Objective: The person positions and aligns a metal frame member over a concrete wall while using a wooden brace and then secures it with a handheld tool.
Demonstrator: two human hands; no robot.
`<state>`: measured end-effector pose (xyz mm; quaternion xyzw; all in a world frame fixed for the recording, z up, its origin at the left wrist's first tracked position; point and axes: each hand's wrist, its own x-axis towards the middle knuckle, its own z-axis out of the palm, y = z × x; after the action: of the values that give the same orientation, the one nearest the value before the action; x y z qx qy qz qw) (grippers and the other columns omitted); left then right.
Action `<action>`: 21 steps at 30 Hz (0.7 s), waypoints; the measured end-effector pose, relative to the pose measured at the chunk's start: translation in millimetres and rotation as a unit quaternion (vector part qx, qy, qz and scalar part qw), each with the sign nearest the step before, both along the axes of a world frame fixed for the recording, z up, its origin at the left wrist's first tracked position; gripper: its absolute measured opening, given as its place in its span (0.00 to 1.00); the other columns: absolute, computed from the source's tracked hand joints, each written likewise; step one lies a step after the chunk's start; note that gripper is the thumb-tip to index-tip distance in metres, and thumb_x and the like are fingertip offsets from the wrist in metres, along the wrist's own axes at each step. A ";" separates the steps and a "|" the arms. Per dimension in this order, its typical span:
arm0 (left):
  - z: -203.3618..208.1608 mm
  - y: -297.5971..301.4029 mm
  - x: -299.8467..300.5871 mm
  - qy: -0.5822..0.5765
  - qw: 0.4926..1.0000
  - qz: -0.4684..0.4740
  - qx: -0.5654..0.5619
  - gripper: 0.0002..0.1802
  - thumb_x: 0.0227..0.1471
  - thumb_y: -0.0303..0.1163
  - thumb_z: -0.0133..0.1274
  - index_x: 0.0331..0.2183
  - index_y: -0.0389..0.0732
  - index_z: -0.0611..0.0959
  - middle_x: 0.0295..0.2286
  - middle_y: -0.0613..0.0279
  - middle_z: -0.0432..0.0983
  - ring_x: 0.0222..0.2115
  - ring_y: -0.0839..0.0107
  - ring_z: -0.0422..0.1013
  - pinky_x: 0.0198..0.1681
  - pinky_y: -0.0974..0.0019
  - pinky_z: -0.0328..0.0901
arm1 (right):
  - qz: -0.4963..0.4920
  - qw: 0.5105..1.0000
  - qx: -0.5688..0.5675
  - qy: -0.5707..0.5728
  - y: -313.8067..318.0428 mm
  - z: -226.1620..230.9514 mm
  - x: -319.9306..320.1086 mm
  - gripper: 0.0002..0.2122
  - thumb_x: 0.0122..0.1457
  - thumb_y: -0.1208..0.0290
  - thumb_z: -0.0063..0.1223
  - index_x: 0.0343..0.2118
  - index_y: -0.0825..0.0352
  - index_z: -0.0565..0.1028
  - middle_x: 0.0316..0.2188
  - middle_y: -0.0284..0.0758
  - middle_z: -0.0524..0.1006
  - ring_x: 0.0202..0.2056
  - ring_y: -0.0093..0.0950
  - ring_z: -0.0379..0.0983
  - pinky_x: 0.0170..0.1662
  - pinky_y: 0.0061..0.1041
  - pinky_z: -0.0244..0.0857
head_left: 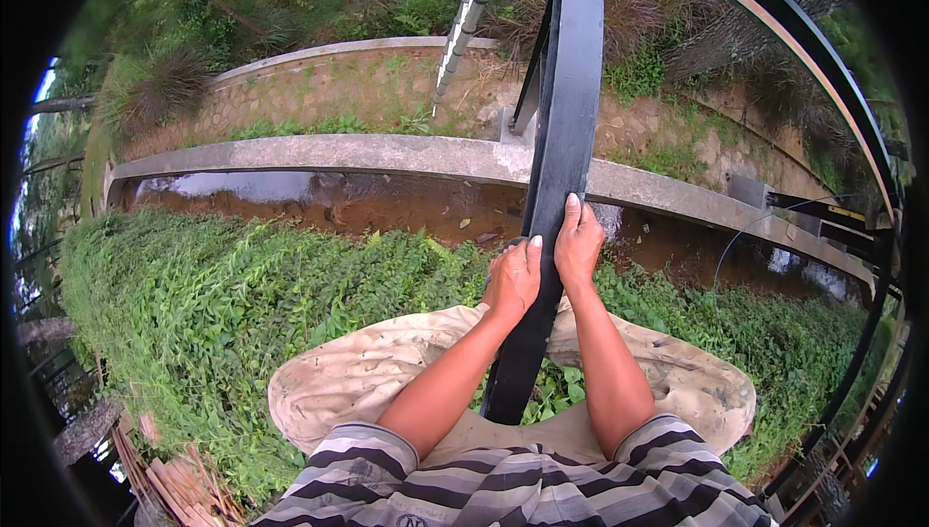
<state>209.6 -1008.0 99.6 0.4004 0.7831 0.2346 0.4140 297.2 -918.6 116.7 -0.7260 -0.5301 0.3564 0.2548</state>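
Observation:
A long black metal beam [571,82] runs away from me between my legs, and I straddle it. My left hand [513,277] is wrapped over its left edge, thumb on top pointing forward. Slightly farther along, my right hand [579,242] grips the right edge, its thumb also lying along the top face. The fingers of both hands curl down the sides and are partly hidden. My knees in stained beige trousers [373,362] spread out on either side of the beam.
Far below lie dense green plants [242,285], a channel of brown water [387,206] and a concrete ledge [368,151]. A bamboo pole [469,29] slants beyond it. Right, a curved black beam [823,53] arches past a thin cable [721,261]. Wooden planks [184,488] lie lower left.

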 end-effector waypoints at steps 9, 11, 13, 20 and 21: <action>20.6 -29.9 11.7 0.092 0.988 0.054 0.109 0.35 0.72 0.57 0.36 0.43 0.35 0.84 0.35 0.35 0.83 0.40 0.32 0.78 0.46 0.36 0.69 | 0.013 0.995 0.013 -0.094 0.6 -4.8 -3.3 0.28 0.74 0.49 0.41 0.35 0.73 0.80 0.34 0.61 0.80 0.40 0.63 0.77 0.44 0.58 0.68; 24.6 -61.6 29.0 0.160 0.946 0.105 0.262 0.36 0.71 0.60 0.35 0.44 0.35 0.82 0.37 0.32 0.82 0.42 0.34 0.78 0.48 0.38 0.69 | 0.005 0.995 0.009 -0.101 4.0 -7.4 3.9 0.28 0.74 0.48 0.41 0.35 0.73 0.80 0.35 0.61 0.81 0.41 0.62 0.78 0.45 0.58 0.68; 44.0 -107.9 33.4 0.046 0.989 0.032 -0.134 0.37 0.70 0.62 0.35 0.40 0.37 0.83 0.34 0.33 0.83 0.39 0.33 0.79 0.46 0.37 0.69 | -0.003 0.995 -0.001 -0.099 0.5 -8.3 4.8 0.29 0.74 0.48 0.40 0.35 0.73 0.80 0.35 0.60 0.81 0.41 0.62 0.78 0.46 0.59 0.68; 28.8 -121.2 31.8 0.082 0.991 0.039 -0.098 0.37 0.71 0.61 0.34 0.41 0.39 0.85 0.32 0.33 0.82 0.37 0.32 0.78 0.44 0.35 0.70 | 0.005 0.994 -0.018 -0.110 2.1 0.7 -4.5 0.29 0.73 0.47 0.41 0.37 0.72 0.81 0.37 0.60 0.81 0.42 0.61 0.78 0.47 0.58 0.69; 28.4 -119.9 29.7 0.089 0.991 0.036 -0.092 0.37 0.71 0.61 0.34 0.41 0.39 0.85 0.32 0.33 0.82 0.37 0.32 0.78 0.44 0.35 0.70 | 0.004 0.994 -0.022 -0.106 -0.3 -0.6 -6.5 0.29 0.73 0.46 0.41 0.37 0.72 0.81 0.37 0.60 0.82 0.43 0.61 0.78 0.48 0.57 0.69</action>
<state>239.2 -1128.0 128.0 0.3511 0.8492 0.1397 0.3688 290.7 -919.0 116.1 -0.7630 -0.5491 0.2898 0.1796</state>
